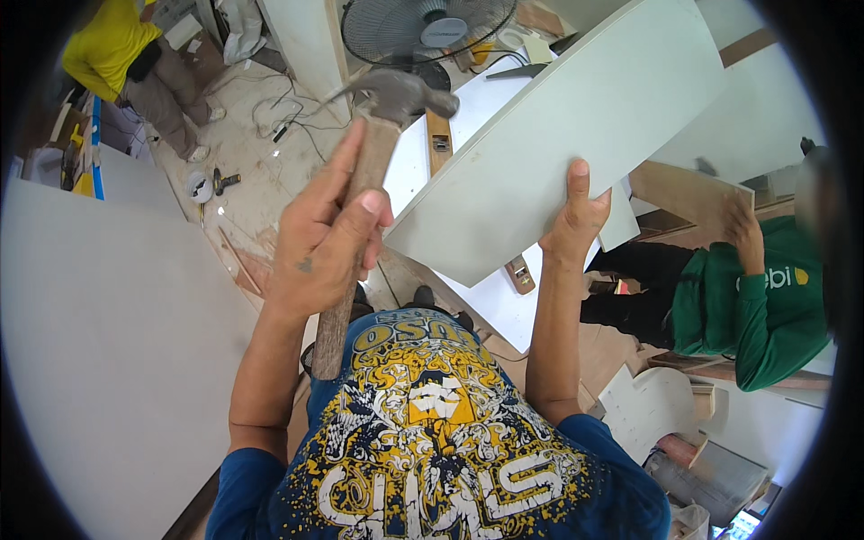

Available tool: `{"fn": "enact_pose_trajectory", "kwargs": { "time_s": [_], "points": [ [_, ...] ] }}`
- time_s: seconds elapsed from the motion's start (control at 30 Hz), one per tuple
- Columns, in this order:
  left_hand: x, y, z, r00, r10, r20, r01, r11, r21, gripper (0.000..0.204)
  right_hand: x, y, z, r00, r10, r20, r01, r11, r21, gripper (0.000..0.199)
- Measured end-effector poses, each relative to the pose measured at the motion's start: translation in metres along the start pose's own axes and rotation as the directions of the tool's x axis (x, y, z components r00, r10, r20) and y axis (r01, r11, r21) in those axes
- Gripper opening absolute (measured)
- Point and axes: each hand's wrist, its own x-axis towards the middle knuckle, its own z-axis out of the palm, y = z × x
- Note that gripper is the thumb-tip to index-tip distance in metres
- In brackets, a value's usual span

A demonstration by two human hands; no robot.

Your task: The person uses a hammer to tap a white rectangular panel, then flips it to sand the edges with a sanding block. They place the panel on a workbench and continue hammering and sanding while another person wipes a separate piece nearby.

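Two grips are closed: left hand (pixel 322 236) round a claw hammer (pixel 373 160); right hand (pixel 574 221) on a pale panel (pixel 562 135).

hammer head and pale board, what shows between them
In the head view, part of a brown bar-shaped tool shows between the hammer head and pale board, on a white surface.

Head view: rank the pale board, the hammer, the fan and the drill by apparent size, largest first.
1. Pale board
2. Hammer and fan: too close to rank, with the hammer nearer the camera
3. Drill
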Motion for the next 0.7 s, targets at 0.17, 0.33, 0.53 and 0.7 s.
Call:
{"fn": "enact_pose_trajectory", "kwargs": {
  "time_s": [0.17,0.33,0.53,0.7],
  "points": [
    [0.001,-0.008,0.004,0.998,0.041,0.057,-0.049,0.989,0.142,0.069,0.001,0.002,0.001,1.0,-0.025,-0.016,0.025,1.0,-0.003,0.079],
    [0.004,-0.007,0.008,0.999,0.033,0.036,-0.037,0.993,0.108,0.068,-0.001,0.005,-0.001,1.0,-0.027,-0.012,0.027,1.0,-0.007,0.078],
    [0.005,-0.006,0.01,0.998,-0.009,0.061,0.004,0.996,0.09,0.069,-0.002,0.004,-0.005,1.0,0.001,-0.014,0.0,1.0,0.017,0.08],
    [0.008,-0.006,0.018,0.995,-0.001,0.095,-0.017,0.982,0.187,0.068,-0.001,0.006,-0.013,1.0,-0.011,-0.024,0.01,1.0,-0.013,0.079]
  ]
}}
